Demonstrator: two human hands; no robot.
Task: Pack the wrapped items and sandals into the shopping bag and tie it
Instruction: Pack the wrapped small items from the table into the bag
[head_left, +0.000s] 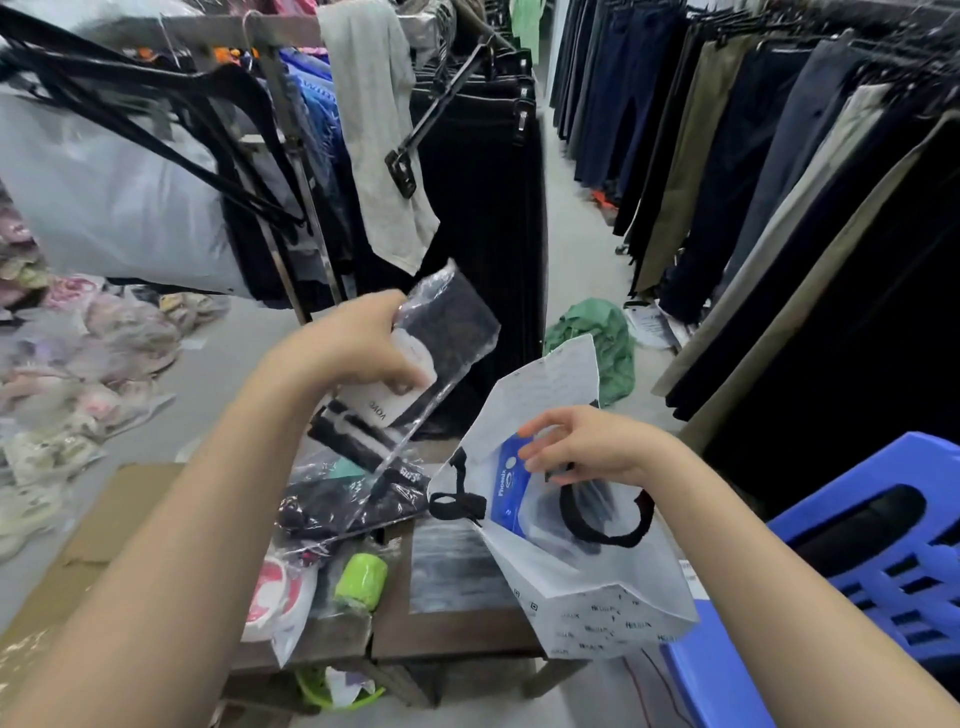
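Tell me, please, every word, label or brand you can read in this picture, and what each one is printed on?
"Phoenix": on the blue package inside the white shopping bag.
"VOVO", seen upside down, uncertain: on the white card of the wrapped dark item in the left hand.
Repeated small black logo along the shopping bag's lower edge: too blurred to read.
Print on the wrapped dark items on the table: unreadable.
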